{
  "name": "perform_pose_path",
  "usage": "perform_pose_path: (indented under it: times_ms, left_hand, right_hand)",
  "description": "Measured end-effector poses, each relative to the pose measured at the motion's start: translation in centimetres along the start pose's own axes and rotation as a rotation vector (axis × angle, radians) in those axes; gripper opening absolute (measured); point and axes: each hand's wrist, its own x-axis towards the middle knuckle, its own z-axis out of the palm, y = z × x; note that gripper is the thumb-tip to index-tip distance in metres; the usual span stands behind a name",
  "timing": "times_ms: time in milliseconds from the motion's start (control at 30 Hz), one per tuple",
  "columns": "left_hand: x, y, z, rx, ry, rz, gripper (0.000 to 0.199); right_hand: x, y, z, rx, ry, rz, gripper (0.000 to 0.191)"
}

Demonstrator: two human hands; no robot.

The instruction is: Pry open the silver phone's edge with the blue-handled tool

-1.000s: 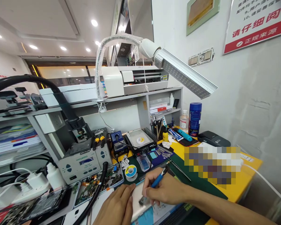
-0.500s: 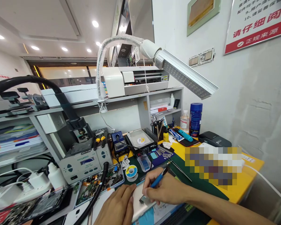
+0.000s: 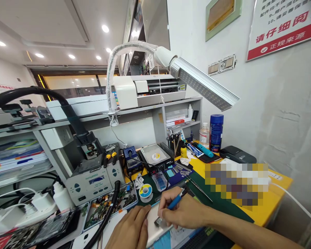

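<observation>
My right hand (image 3: 182, 211) grips a blue-handled scraper (image 3: 175, 202) like a pen, its dark top pointing up and away. A flat metal blade (image 3: 158, 222) shows below the fingers, against a flat white slab-like device (image 3: 152, 215); whether it presses on the surface I cannot tell. Beside it, my left hand (image 3: 129, 228) lies flat over the device's left part, fingers stretched out. The device's near end runs under the hands, so its full shape is hidden. Tweezers (image 3: 199, 188) rest on the green mat (image 3: 220, 207) beyond my right hand.
A solder spool (image 3: 145, 192) stands just past my left fingers. To its left are a parts tray (image 3: 106, 207) of small boards and a black hose (image 3: 109, 214). Behind stand a grey rework station (image 3: 93, 183) and a heating plate (image 3: 157, 158). A lamp (image 3: 204, 83) hangs above.
The scraper's handle leans over slightly more, and its blade has shifted a little on the white device. My left hand stays almost where it was.
</observation>
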Motion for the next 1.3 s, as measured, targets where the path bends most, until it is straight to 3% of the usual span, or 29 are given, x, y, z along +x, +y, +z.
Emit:
perform_pose_path:
  times_ms: [300, 633, 900, 1100, 1300]
  left_hand:
    - [0.2, -0.1, 0.0, 0.077, -0.082, -0.008, 0.05]
    - [0.0, -0.1, 0.0, -0.001, 0.027, 0.021, 0.043]
    - [0.3, 0.7, -0.6, 0.073, -0.105, -0.032, 0.05]
    - [0.4, 0.9, -0.6, 0.084, -0.144, -0.046, 0.054]
    - [0.3, 1.1, -0.7, 0.089, -0.165, -0.065, 0.052]
  right_hand:
    - [0.1, 0.2, 0.0, -0.025, -0.027, -0.018, 0.005]
    - [-0.2, -0.2, 0.0, -0.026, -0.036, -0.034, 0.005]
    - [0.1, 0.4, -0.2, 0.059, -0.071, -0.039, 0.012]
    - [0.0, 0.3, -0.3, 0.064, -0.101, -0.039, 0.013]
    - [0.0, 0.2, -0.1, 0.037, -0.051, -0.024, 0.008]
